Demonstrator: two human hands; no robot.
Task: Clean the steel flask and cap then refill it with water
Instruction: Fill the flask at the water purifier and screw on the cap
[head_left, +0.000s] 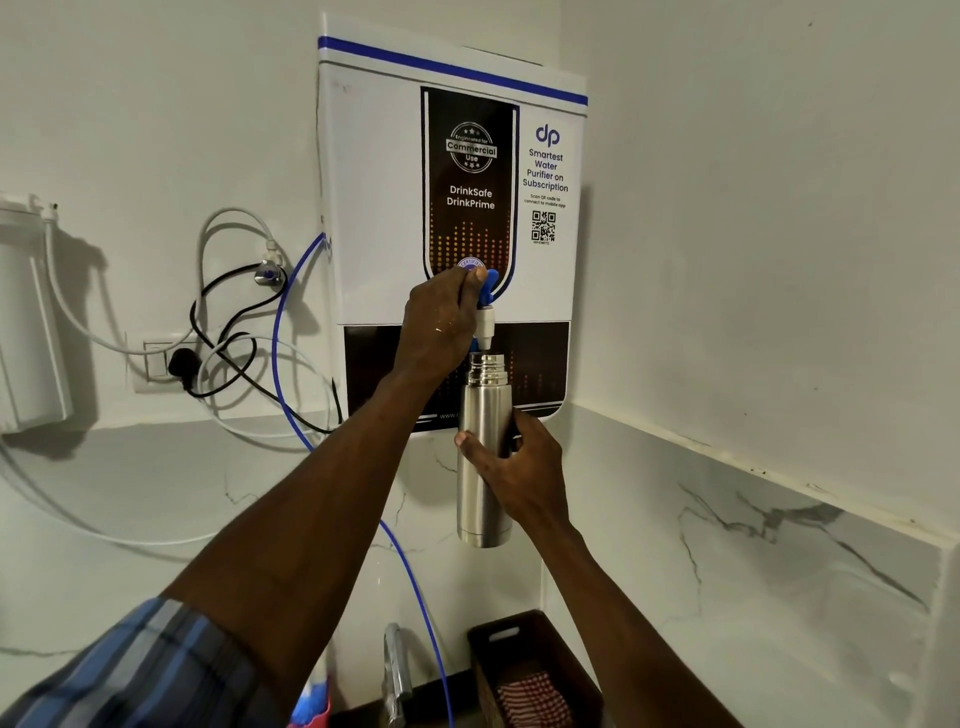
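Observation:
A tall steel flask (483, 415) stands upright in the air, its open threaded mouth directly under the white spout (485, 330) of a wall-mounted water purifier (374, 208). My right hand (519, 467) grips the flask around its middle. My left hand (441, 322) is higher up, its fingers closed on the blue tap lever (489, 288) of the purifier. The flask's cap is not in view. I cannot make out any water stream between spout and mouth.
A blue tube (280, 332) and black and white cables (223, 332) hang left of the purifier by a wall socket (161, 364). A white filter housing (26, 322) is mounted far left. Below are a chrome faucet (397, 670) and a brown box (535, 670) holding a red-checked cloth.

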